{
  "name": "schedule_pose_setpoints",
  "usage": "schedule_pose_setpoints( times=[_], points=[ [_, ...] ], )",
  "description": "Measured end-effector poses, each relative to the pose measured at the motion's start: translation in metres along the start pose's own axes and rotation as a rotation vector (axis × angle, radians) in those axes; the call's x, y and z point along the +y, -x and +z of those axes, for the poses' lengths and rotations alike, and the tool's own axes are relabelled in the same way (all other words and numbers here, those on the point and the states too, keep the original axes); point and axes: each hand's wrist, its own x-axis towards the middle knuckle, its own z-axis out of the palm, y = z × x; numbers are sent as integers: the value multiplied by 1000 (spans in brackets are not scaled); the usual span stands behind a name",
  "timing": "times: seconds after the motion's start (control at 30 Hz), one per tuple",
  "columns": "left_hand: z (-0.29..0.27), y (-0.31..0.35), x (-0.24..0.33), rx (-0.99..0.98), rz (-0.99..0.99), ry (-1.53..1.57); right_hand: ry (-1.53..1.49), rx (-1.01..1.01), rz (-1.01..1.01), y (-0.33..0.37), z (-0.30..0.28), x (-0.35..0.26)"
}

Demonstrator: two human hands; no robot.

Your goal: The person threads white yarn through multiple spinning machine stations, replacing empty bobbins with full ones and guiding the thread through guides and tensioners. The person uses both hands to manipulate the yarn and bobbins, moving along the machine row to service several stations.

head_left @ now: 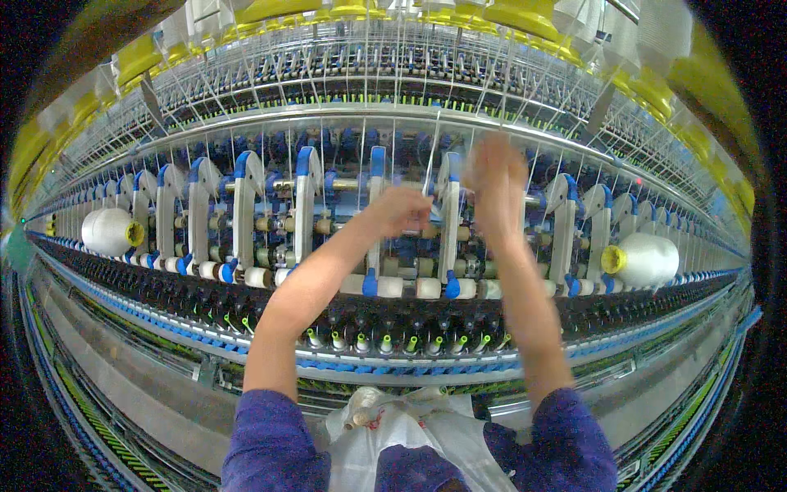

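I stand at a long spinning frame with both arms reaching forward. My left hand (400,211) is closed in a pinch, with its fingertips at the lower part of a thick white roving strand (433,152) that hangs from the rail above. To its right, my right hand (497,176) is raised and smeared by motion, so its fingers cannot be made out. Between the two hands stands a grey drafting arm (449,234) with a blue cap. Another drafting arm (375,213) is partly behind my left wrist.
White yarn packages with yellow ends rest on the machine, one bobbin (109,231) left and another bobbin (646,259) right. A metal rail (328,112) crosses above the drafting arms. Spindles with green tips (387,343) line the lower front. Yellow-ended roving bobbins (525,20) hang overhead.
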Motion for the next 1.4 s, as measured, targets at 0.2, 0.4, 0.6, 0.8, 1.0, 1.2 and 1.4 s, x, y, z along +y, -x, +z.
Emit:
schedule_pose_setpoints(
  times=[0.2, 0.4, 0.6, 0.8, 1.0, 1.2, 1.4],
  points=[
    [18, 73, -18, -37, 6, 270, 83, 247, 137, 141, 10, 59],
    [30, 64, -17, -27, 147, 94, 345, 229, -162, 114, 16, 72],
    [29, 39, -16, -67, 171, -148, 613, 187, -193, 111, 0, 84],
    [-4, -33, -1, 245, 451, -872, 381, 201, -414, 142, -2, 92],
    [-20, -71, -7, 181, 297, -1159, 339, 183, -201, 154, -2, 99],
    [-18, -71, -9, 102, 295, -1225, 335, 165, -322, 151, -2, 98],
    [-21, -73, -10, 12, 182, -1152, 344, 147, -268, 156, -5, 98]
  ],
)
